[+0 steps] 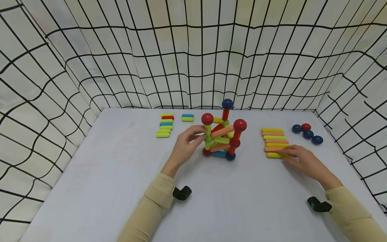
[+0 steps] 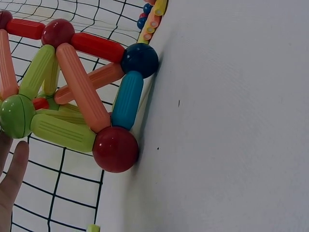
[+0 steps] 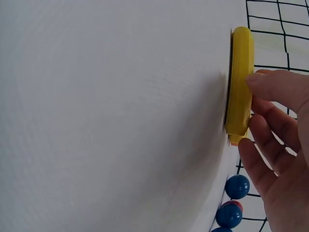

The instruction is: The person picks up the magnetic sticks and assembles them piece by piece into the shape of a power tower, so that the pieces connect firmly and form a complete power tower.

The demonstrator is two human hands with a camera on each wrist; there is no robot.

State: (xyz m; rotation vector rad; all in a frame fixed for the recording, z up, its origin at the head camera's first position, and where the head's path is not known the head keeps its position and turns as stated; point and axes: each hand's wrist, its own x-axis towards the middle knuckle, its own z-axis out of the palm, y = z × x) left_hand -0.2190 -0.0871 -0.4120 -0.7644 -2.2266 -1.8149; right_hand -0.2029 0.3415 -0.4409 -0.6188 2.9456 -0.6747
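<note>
Near the table's middle stands a magnetic stick-and-ball structure (image 1: 220,140) of coloured rods, with red, blue and green balls at its joints. My left hand (image 1: 185,144) holds its left side, fingers and thumb at the green ball (image 2: 17,116) partway up. To the right, my right hand (image 1: 305,163) pinches the nearest yellow magnetic stick (image 3: 240,82) of a row, thumb on its near side and other fingers beyond. That stick lies on the table beside an orange stick (image 1: 270,150), which the right fingers partly cover.
Loose blue balls (image 1: 308,134) and a red ball (image 1: 306,126) lie at the far right. Short coloured sticks (image 1: 165,127) form a column at the back left, with a blue-and-green pair (image 1: 187,117) beside it. Black netting (image 1: 211,53) over white cloth encloses the table's back and sides.
</note>
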